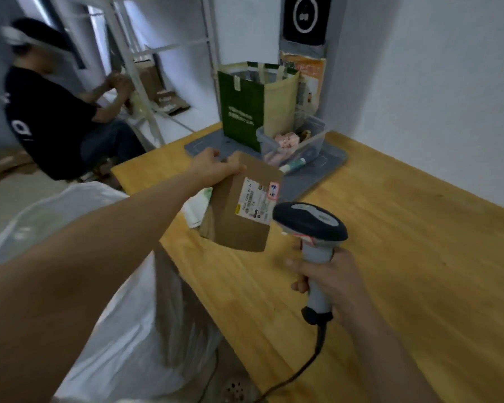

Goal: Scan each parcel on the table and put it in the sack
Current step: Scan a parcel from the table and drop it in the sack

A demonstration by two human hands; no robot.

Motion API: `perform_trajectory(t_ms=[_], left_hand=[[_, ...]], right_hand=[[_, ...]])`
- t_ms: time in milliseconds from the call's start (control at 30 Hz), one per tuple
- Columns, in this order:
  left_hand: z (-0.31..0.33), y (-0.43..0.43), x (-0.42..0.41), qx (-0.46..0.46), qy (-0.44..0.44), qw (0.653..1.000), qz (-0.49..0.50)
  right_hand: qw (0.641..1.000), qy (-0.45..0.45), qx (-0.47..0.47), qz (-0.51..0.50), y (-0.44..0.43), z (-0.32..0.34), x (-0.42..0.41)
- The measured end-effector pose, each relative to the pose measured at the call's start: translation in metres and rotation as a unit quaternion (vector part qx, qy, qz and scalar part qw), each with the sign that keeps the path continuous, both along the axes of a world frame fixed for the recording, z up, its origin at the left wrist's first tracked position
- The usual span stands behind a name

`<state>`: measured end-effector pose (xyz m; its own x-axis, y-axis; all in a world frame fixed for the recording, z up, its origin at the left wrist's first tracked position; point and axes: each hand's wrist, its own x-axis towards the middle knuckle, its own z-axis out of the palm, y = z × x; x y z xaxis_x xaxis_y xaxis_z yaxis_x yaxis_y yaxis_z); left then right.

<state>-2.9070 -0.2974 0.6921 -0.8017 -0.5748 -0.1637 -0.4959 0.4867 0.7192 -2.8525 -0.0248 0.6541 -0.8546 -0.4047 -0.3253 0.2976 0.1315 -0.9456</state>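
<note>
Both arms are bare, from the lower frame edge up. The left hand (213, 170) and right hand (329, 282) are bare too.

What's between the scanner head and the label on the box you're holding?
Nothing. In the head view the scanner head nearly meets the edge of the label on the box, and no object shows between them.

One brown cardboard parcel (239, 216) up, one grey-and-black handheld scanner (312, 225), one white plastic sack (114, 315), one green fabric bag (239, 112), one clear plastic tub (291, 144).
</note>
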Motion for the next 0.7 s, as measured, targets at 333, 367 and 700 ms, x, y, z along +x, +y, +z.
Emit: perform_trajectory(t_ms=[333, 367, 700], left_hand=[[-0.005, -0.159, 0.191, -0.034, 0.110, 0.949, 0.295], [-0.011, -0.172, 0.207, -0.031, 0.103, 0.946, 0.305], [-0.096, -0.266, 0.301, 0.018, 0.012, 0.938, 0.346]], right_hand=[[0.986, -0.010, 0.031, 0.165, -0.134, -0.016, 0.046], [0.984, 0.001, 0.049, 0.171, -0.148, -0.020, 0.048], [0.780, 0.198, 0.245, 0.541, -0.322, -0.094, 0.086]])
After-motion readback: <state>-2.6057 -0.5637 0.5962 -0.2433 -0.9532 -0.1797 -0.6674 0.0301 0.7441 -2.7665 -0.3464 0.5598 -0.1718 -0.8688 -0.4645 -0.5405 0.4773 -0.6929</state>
